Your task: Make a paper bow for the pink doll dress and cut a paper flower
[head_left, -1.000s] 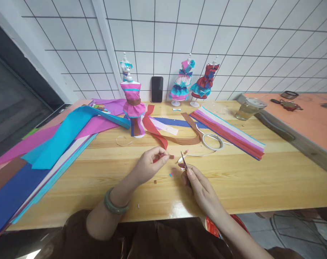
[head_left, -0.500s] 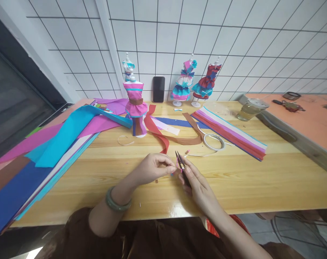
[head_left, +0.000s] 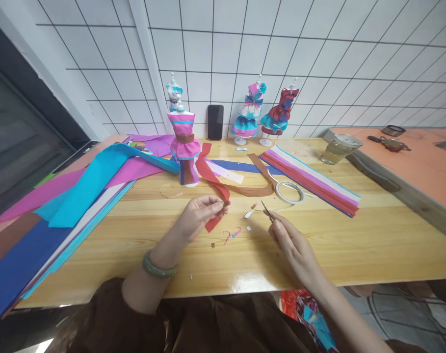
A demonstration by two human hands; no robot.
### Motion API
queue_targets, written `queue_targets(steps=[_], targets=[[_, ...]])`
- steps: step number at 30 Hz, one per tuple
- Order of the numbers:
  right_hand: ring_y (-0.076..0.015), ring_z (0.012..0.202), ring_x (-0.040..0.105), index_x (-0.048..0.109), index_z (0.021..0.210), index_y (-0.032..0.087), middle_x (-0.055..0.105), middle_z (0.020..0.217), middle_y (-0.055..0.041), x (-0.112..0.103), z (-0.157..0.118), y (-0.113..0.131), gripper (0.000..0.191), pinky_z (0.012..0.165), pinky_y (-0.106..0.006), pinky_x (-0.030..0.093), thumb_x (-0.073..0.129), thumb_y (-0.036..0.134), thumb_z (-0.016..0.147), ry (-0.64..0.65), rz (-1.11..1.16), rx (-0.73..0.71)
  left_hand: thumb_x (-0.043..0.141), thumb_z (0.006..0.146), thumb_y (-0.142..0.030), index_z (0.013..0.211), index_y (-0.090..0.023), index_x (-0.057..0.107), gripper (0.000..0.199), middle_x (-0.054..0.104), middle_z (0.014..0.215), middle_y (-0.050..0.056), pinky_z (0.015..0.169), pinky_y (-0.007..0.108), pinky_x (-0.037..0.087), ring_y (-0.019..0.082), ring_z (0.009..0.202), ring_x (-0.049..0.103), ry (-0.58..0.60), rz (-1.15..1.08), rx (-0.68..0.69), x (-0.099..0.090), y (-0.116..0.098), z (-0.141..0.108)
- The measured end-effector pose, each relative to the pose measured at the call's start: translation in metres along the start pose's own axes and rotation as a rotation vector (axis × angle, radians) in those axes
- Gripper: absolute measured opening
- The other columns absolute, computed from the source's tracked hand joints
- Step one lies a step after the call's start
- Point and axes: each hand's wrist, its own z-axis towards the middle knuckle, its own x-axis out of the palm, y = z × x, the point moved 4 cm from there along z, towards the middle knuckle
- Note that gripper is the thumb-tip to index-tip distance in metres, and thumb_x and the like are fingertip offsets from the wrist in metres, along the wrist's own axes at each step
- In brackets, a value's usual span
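Note:
Between the thumb and fingers of my left hand [head_left: 202, 214] is a small brown and pink scrap [head_left: 226, 203], over the end of the red paper strip [head_left: 216, 184]. To the right, my right hand [head_left: 291, 240] is closed on small dark scissors [head_left: 269, 211], whose tips point up and left. Thin pink and brown trimmings [head_left: 232, 235] lie on the wooden table [head_left: 134, 264] between my hands. Just beyond the scissors lies a roll of white tape [head_left: 289, 193]. A mannequin in a pink paper dress [head_left: 185, 147] stands behind my left hand.
Coloured paper strips [head_left: 86, 181] cover the left side. At the back are a phone [head_left: 215, 122], two dressed mannequins [head_left: 248, 117] and a smaller white figure [head_left: 174, 97]. Striped layered paper [head_left: 311, 181] and a glass of liquid [head_left: 340, 149] stand or lie at the right.
My hands have moved apart: the left slightly up and left with the scrap, the right away to the right with the scissors. The trimmings between them are now uncovered.

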Motion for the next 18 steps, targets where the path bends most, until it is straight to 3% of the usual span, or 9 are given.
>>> queue_targets(steps=[2, 3, 7, 10, 13, 14, 18], targets=[[-0.0271, 0.092, 0.056, 0.054, 0.113, 0.020, 0.062, 0.100, -0.0124, -0.018, 0.003, -0.006, 0.040, 0.073, -0.036, 0.042, 0.039, 0.046, 0.086, -0.095, -0.453, -0.158, 0.065, 0.070, -0.021, 0.074, -0.014, 0.060, 0.009, 0.063, 0.073, 0.003, 0.070, 0.026, 0.043, 0.011, 0.069, 0.057, -0.046, -0.083, 0.009, -0.004, -0.001, 0.001], [-0.0280, 0.091, 0.058, 0.053, 0.115, 0.020, 0.063, 0.100, -0.0130, -0.025, 0.004, -0.012, 0.041, 0.072, -0.037, 0.043, 0.037, 0.045, 0.086, -0.097, -0.638, -0.189, 0.064, 0.070, -0.021, 0.073, -0.014, 0.059, 0.009, 0.063, 0.072, 0.003, 0.070, 0.026, 0.043, 0.011, 0.068, 0.057, -0.060, -0.112, 0.013, -0.006, -0.002, 0.002], [-0.0231, 0.066, 0.062, 0.057, 0.113, 0.022, 0.064, 0.085, -0.0102, -0.051, 0.003, -0.038, 0.041, 0.054, -0.032, 0.043, 0.037, 0.046, 0.086, -0.108, -1.096, -0.233, 0.062, 0.072, -0.021, 0.072, -0.013, 0.056, 0.010, 0.061, 0.069, 0.003, 0.067, 0.026, 0.043, 0.011, 0.065, 0.057, -0.092, -0.167, 0.015, -0.008, -0.004, 0.003], [-0.0220, 0.067, 0.060, 0.060, 0.110, 0.019, 0.061, 0.080, -0.0107, -0.061, 0.001, -0.049, 0.038, 0.058, -0.031, 0.044, 0.040, 0.042, 0.087, -0.121, -1.163, -0.308, 0.061, 0.072, -0.021, 0.076, -0.012, 0.056, 0.011, 0.060, 0.068, 0.002, 0.067, 0.025, 0.043, 0.011, 0.065, 0.057, -0.105, -0.174, 0.026, -0.008, -0.003, 0.004], [-0.0276, 0.086, 0.056, 0.063, 0.103, 0.018, 0.060, 0.094, -0.0152, -0.056, -0.001, -0.043, 0.032, 0.071, -0.039, 0.043, 0.044, 0.037, 0.086, -0.196, -1.153, -0.443, 0.061, 0.072, -0.022, 0.077, -0.012, 0.056, 0.011, 0.060, 0.068, 0.002, 0.065, 0.025, 0.043, 0.011, 0.064, 0.056, -0.115, -0.156, 0.033, -0.008, -0.002, 0.004], [-0.0288, 0.092, 0.054, 0.064, 0.103, 0.019, 0.060, 0.100, -0.0155, -0.049, -0.002, -0.037, 0.030, 0.075, -0.041, 0.042, 0.044, 0.036, 0.086, -0.207, -1.123, -0.483, 0.061, 0.072, -0.022, 0.076, -0.013, 0.056, 0.011, 0.060, 0.068, 0.003, 0.065, 0.025, 0.043, 0.011, 0.064, 0.056, -0.116, -0.152, 0.032, -0.008, -0.002, 0.004], [-0.0236, 0.088, 0.055, 0.061, 0.106, 0.020, 0.061, 0.099, -0.0122, 0.003, -0.006, -0.009, 0.028, 0.079, -0.038, 0.042, 0.042, 0.030, 0.088, 0.032, -0.875, -0.546, 0.062, 0.071, -0.023, 0.077, -0.013, 0.057, 0.012, 0.060, 0.069, 0.002, 0.067, 0.025, 0.043, 0.011, 0.066, 0.056, -0.123, -0.163, 0.033, -0.009, -0.001, 0.004]])
